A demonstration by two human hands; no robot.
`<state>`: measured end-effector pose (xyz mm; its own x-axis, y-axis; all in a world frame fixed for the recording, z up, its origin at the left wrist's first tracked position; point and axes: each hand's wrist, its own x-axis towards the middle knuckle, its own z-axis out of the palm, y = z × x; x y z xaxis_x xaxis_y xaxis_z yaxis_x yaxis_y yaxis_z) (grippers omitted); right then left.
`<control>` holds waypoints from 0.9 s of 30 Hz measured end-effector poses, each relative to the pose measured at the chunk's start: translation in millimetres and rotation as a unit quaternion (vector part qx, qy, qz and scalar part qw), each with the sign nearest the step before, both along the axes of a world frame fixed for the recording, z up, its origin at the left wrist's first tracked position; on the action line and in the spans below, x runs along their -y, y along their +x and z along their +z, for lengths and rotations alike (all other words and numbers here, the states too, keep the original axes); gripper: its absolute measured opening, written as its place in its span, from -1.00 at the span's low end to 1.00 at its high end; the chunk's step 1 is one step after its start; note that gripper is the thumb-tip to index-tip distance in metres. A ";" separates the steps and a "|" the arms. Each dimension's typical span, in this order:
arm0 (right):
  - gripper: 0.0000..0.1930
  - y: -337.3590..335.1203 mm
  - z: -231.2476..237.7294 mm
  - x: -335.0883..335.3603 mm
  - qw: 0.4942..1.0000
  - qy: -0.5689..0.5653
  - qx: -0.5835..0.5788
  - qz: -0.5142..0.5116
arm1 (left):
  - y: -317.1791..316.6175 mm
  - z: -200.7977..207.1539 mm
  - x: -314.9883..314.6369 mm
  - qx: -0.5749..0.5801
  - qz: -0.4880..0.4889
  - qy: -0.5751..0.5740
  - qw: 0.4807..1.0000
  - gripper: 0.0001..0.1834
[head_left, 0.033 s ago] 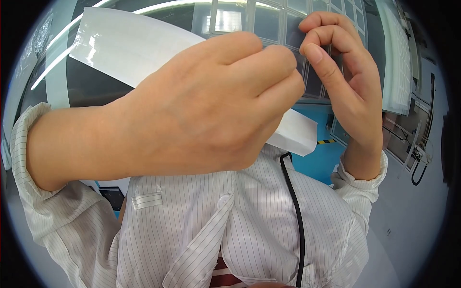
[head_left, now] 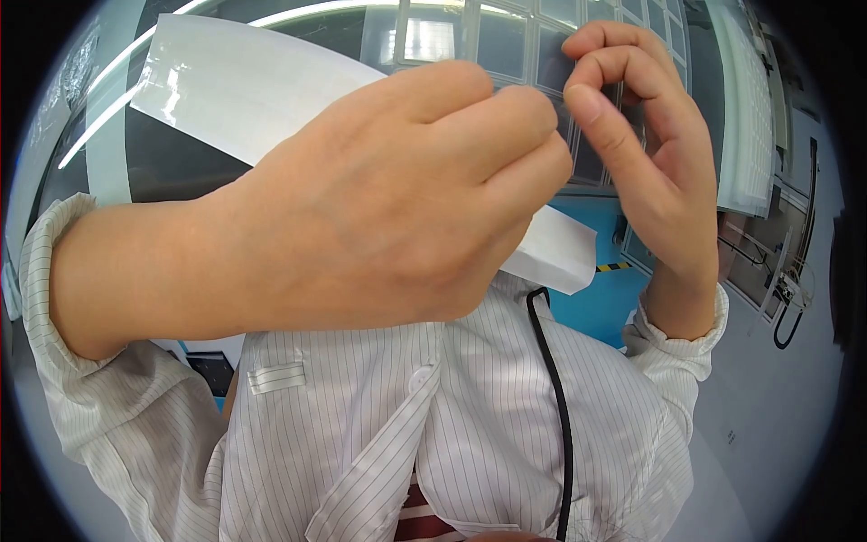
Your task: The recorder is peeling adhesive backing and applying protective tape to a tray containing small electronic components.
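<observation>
My left hand (head_left: 388, 199) is closed in a fist, its back toward me, and takes up the middle of the view. Its fingertips are hidden, so whatever it may grip does not show. Beneath it runs a long white glossy strip (head_left: 244, 81), seen at the upper left and again as a white end (head_left: 555, 248) past the knuckles. My right hand (head_left: 655, 135) is raised just to the right, thumb and curled fingers drawn together in a pinch. Anything between those fingertips is too small to make out. A small gap separates the two hands.
Beyond my hands lies a clear compartmented tray (head_left: 501, 45) on a dark surface. White stacked trays (head_left: 748, 117) stand at the right. A blue surface (head_left: 587, 312) shows lower down, and a black cord (head_left: 555, 388) hangs over my striped coat. Metal-framed equipment (head_left: 790, 289) is farther right.
My right thumb and hand have shifted very slightly to the left. My left hand and the white strip look the same.
</observation>
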<state>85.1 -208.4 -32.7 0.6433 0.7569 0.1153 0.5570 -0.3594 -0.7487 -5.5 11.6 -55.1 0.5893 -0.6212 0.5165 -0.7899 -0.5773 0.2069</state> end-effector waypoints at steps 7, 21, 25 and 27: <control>-0.89 -15.5 17.2 -28.7 0.986 -0.037 0.027 -0.160 | -0.2 6.7 -0.7 0.001 -0.013 0.026 1.000 -0.56; -0.57 -50.5 23.2 95.5 0.934 -0.013 -0.054 -0.353 | -10.4 8.6 -6.7 0.120 -0.049 0.089 0.988 -0.59; -0.49 -61.2 42.7 112.8 0.909 0.109 -0.236 -0.327 | -3.0 22.0 -5.6 0.102 -0.057 0.112 0.987 -0.64; -0.48 -57.7 48.9 117.4 0.907 0.112 -0.244 -0.325 | -0.9 23.7 -1.8 0.108 -0.059 0.104 0.987 -0.66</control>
